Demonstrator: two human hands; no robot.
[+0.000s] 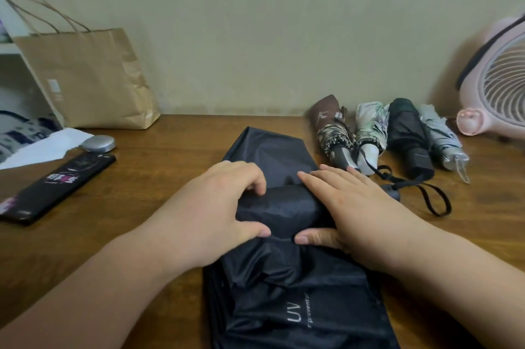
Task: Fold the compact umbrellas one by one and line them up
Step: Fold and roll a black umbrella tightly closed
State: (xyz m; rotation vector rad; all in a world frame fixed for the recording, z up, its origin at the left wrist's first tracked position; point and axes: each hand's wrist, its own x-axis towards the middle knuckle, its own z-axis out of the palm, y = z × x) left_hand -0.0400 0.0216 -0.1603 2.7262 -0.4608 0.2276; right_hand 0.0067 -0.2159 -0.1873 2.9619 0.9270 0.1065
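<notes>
A brown paper bag (85,79), silver mouse (99,143), black case (56,188) and pink fan (494,87) sit on the wooden table (142,221).

— Where did the one camera sit?
— On the person's head, facing forward and down, close over the wooden table (170,155).
— How far did it see?
— To the far wall (255,22); forearms entered from the near edge.

Five umbrellas (279,206), one paper bag (88,79), one fan (494,79), one case (56,186).
</notes>
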